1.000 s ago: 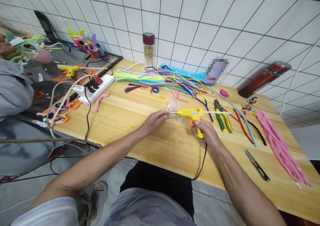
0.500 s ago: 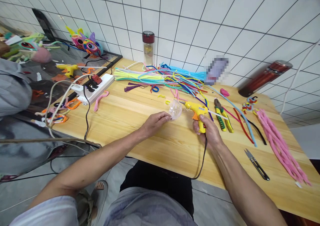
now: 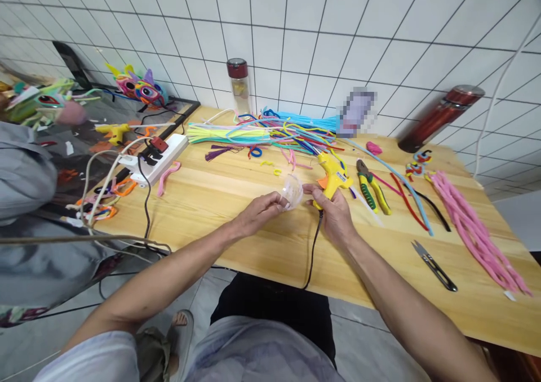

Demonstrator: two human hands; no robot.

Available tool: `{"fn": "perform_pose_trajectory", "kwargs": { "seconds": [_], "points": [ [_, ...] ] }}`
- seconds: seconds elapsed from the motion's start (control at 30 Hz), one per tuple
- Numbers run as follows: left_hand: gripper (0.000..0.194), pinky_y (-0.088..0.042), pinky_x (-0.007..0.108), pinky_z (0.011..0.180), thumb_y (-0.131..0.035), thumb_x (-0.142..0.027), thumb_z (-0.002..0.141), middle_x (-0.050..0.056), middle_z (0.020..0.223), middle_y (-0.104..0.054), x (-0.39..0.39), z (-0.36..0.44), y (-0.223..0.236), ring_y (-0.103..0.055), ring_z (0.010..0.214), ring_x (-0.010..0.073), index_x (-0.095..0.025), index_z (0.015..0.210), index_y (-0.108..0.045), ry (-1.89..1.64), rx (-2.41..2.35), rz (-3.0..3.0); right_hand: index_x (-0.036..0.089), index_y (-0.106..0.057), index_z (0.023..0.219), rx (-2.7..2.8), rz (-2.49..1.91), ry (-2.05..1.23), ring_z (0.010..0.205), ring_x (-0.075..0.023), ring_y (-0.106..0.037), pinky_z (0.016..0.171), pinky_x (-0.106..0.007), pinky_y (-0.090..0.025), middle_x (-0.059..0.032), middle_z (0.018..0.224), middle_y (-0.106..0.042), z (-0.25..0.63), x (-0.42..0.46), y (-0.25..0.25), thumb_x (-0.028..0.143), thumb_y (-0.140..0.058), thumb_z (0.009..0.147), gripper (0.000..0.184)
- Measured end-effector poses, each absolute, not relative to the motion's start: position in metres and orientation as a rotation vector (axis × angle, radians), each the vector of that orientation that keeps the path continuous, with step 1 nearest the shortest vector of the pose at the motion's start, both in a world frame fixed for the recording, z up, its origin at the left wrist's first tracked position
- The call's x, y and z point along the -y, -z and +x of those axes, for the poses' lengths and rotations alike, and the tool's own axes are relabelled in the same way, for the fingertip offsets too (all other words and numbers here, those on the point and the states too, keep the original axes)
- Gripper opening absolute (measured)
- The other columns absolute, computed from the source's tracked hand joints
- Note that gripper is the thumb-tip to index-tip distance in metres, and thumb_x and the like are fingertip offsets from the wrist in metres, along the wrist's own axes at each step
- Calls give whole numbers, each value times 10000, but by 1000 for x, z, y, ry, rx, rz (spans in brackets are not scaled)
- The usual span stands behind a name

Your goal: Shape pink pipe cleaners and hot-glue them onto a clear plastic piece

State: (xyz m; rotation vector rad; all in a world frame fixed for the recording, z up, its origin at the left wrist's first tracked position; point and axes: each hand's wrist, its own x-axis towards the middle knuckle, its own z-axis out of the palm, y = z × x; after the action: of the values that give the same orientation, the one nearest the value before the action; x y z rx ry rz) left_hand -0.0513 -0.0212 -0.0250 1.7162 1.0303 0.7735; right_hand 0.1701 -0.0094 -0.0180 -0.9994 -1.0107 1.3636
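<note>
Between the fingers of my left hand (image 3: 262, 212) is a clear, rounded plastic piece (image 3: 292, 191), like a small dome or cup. My right hand (image 3: 336, 216) is wrapped round a yellow hot glue gun (image 3: 333, 178), whose nozzle points up and away to the left, over the table. Fingertips of the right hand reach close to the clear piece; whether they touch it I cannot tell. From the gun a black cord hangs past the table's front edge. Short yellow pipe cleaner pieces (image 3: 277, 172) lie just beyond the clear piece.
Bundled pipe cleaners (image 3: 236, 133) lie along the back. Pliers (image 3: 373, 187), thread snips (image 3: 434, 265) and a pink bundle (image 3: 477, 230) are at right. A glass bottle (image 3: 239, 86) and a red flask (image 3: 442, 119) stand behind. At left are a power strip (image 3: 160, 161) and a seated person's sleeve (image 3: 25, 165).
The glue gun has turned its nozzle away from the clear piece, pointing more upward. My right hand has come leftward, its fingers now near the clear piece. The camera view has shifted slightly.
</note>
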Motion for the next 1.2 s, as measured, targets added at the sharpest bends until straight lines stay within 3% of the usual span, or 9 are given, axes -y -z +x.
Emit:
{"fn": "perform_pose_trajectory", "kwargs": {
  "seconds": [0.1,0.23,0.33,0.7,0.87,1.2],
  "points": [
    [384,-496,338,953,-500,-519,996,47,1064,-724,21,-53,26,-646,1017,216,-192,1053,-692,-761,-1034,1720,243,-642,1018,1058,-1013,-1319,958,-195,-684,714,-294,-552,-54,1063,-764,177,10,19,515,-813,781,399],
    [430,-496,336,1006,-474,-545,1020,59,1110,-746,21,-56,29,-672,1067,223,-194,1089,-713,-780,-1046,1732,236,-604,849,1186,-1128,-1232,624,-158,-585,571,-288,-468,-1,698,-673,198,12,17,631,-667,890,402],
    [418,-508,329,1001,-482,-527,1025,63,1112,-751,21,-58,32,-684,1065,215,-191,1119,-712,-785,-1043,1757,239,-556,787,1199,-1172,-1276,493,-140,-504,496,-293,-387,21,577,-599,208,15,11,653,-654,891,437],
    [330,-508,380,1086,-598,-471,970,87,1241,-770,16,-54,52,-701,1186,241,-223,1094,-776,-944,-1163,1803,222,-589,740,1124,-1111,-1499,439,-124,-457,424,-273,-331,11,521,-567,209,15,-1,610,-752,803,425],
    [314,-550,322,968,-598,-455,965,47,1101,-806,18,-52,45,-735,1040,219,-214,1055,-777,-930,-1213,1710,210,-615,753,1110,-1138,-1538,438,-126,-462,404,-267,-301,6,519,-570,209,15,-3,593,-776,774,416],
    [295,-523,326,979,-601,-458,963,39,1066,-785,18,-51,40,-705,1040,218,-209,1033,-742,-993,-1217,1612,226,-587,731,1048,-1132,-1598,431,-133,-422,422,-280,-271,13,478,-522,207,16,-5,551,-709,794,352]
  ]
}}
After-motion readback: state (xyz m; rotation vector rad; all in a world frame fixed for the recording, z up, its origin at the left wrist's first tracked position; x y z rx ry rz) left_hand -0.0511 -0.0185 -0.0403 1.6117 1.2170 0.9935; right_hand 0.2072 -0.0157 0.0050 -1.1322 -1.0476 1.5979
